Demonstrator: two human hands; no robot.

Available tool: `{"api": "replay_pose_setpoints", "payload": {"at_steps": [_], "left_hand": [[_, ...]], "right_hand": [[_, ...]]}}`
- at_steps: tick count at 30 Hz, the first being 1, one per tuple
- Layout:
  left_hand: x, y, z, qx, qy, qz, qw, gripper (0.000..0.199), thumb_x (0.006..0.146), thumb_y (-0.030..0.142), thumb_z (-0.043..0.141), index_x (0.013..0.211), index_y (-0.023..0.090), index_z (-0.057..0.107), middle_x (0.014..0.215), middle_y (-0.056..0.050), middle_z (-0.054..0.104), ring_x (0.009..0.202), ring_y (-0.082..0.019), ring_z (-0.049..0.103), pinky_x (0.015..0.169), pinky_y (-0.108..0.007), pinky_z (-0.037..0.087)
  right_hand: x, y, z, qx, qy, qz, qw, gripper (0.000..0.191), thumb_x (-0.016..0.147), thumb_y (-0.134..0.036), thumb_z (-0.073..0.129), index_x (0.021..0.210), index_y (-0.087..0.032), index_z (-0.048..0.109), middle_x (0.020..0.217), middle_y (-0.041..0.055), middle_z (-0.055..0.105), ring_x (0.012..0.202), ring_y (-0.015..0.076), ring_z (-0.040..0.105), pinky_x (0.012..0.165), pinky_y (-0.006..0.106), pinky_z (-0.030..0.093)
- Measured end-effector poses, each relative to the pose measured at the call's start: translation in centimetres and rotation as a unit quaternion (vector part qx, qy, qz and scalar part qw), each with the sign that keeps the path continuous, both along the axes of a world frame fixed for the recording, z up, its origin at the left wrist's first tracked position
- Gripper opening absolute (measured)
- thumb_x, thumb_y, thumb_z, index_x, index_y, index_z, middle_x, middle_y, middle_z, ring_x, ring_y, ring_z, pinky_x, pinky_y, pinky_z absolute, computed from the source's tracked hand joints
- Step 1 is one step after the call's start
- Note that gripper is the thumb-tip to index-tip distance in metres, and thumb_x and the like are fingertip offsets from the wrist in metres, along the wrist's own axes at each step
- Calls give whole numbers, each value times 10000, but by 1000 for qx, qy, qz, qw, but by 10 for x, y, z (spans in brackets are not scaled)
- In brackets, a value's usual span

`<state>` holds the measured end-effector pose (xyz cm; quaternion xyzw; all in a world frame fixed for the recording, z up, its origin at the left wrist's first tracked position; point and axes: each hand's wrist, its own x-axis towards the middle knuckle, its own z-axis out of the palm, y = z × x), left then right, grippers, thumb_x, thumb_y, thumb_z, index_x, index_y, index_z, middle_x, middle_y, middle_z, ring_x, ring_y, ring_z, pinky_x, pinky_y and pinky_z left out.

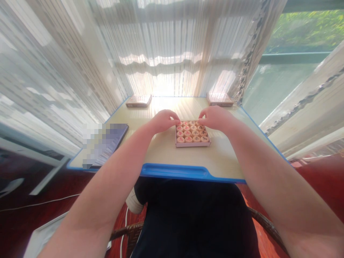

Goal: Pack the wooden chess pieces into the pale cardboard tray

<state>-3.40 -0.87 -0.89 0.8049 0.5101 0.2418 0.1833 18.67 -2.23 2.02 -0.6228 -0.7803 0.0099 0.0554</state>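
A shallow box (192, 144) full of round wooden chess pieces sits near the middle of the table. The pieces lie in rows, with red characters on the left half and black ones on the right. My left hand (166, 121) has its fingertips on the box's far left corner, at a red-marked piece (180, 123). At the far right corner, my right hand (212, 117) touches the box or a piece there with its fingertips. Both hands have their fingers bent towards the thumb. Whether either hand grips a piece or only rests on it is too small to tell.
Two flat boxes stand at the table's far edge, one at the left (139, 100) and one at the right (219, 99). A dark-edged tablet (114, 143) lies at the left. The table (163, 152) has a blue rim and a front tray (174, 171). Curtains hang behind.
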Motion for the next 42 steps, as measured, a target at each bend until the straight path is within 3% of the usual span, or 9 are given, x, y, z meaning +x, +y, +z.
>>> {"api": "replay_pose_setpoints", "payload": {"at_steps": [9, 16, 20, 25, 28, 30, 33, 37, 42], "left_hand": [[0, -1, 1, 1, -4, 8, 1000, 185, 710, 314, 625, 777, 178, 731, 787, -30, 677, 718, -155, 575, 705, -283, 457], [0, -2, 2, 9, -33, 19, 999, 226, 737, 345, 604, 845, 181, 715, 932, -48, 683, 795, -160, 583, 746, -282, 466], [-1, -6, 3, -92, -30, -21, 995, 504, 703, 501, 631, 1110, 205, 639, 1107, -82, 641, 930, -207, 596, 796, -322, 482], [-4, -15, 11, -161, 25, -93, 982, 888, 631, 570, 664, 1408, 269, 358, 1382, -102, 467, 1192, -286, 494, 963, -388, 419], [-4, -20, 15, -163, 93, -139, 972, 1101, 550, 536, 727, 1478, 326, 171, 1524, -65, 264, 1346, -331, 313, 1073, -429, 305], [-4, -21, 15, -152, 112, -140, 972, 1144, 534, 542, 733, 1485, 331, 134, 1546, -52, 208, 1378, -340, 246, 1099, -441, 264], [-1, -19, 12, -133, 94, -128, 978, 1034, 564, 573, 702, 1459, 327, 245, 1517, -49, 278, 1350, -331, 304, 1072, -425, 314], [3, -16, 8, -97, 34, -96, 990, 752, 652, 597, 630, 1311, 265, 488, 1372, -71, 474, 1194, -291, 488, 963, -399, 429], [5, -13, 5, -45, -12, -75, 996, 547, 693, 549, 624, 1123, 210, 622, 1187, -78, 592, 1047, -248, 569, 869, -375, 487]], "right_hand": [[1, 2, -1, 2, 3, -2, 1000, 277, 738, -358, 544, 904, -223, 720, 963, 59, 712, 862, 230, 622, 618, 290, 410], [3, 1, -1, 19, 26, -10, 999, 302, 760, -341, 516, 981, -235, 693, 968, 59, 698, 875, 229, 611, 649, 299, 423], [6, 2, 1, 7, 57, 17, 998, 371, 754, -400, 556, 1055, -215, 669, 974, 60, 690, 853, 216, 611, 693, 310, 441], [10, 0, 2, 40, 101, 28, 994, 485, 786, -520, 521, 1136, -205, 636, 1135, 100, 642, 978, 268, 600, 830, 390, 459], [11, -7, 5, -64, 104, 65, 990, 700, 712, -589, 599, 1321, -257, 499, 1324, 97, 543, 1129, 315, 543, 903, 423, 453], [11, -11, 8, -119, 117, 83, 982, 755, 692, -586, 627, 1366, -300, 440, 1385, 72, 494, 1160, 317, 528, 918, 421, 454], [9, -10, 8, -95, 153, 67, 981, 552, 746, -487, 607, 1262, -299, 549, 1296, 67, 566, 1098, 290, 568, 889, 401, 469], [5, 1, -4, -20, 174, 68, 982, 239, 753, -330, 597, 952, -251, 702, 1107, 58, 638, 984, 244, 595, 835, 372, 469], [2, 6, -13, 9, 171, 93, 981, 201, 748, -278, 588, 893, -228, 717, 1058, 50, 630, 951, 214, 580, 825, 349, 450]]}}
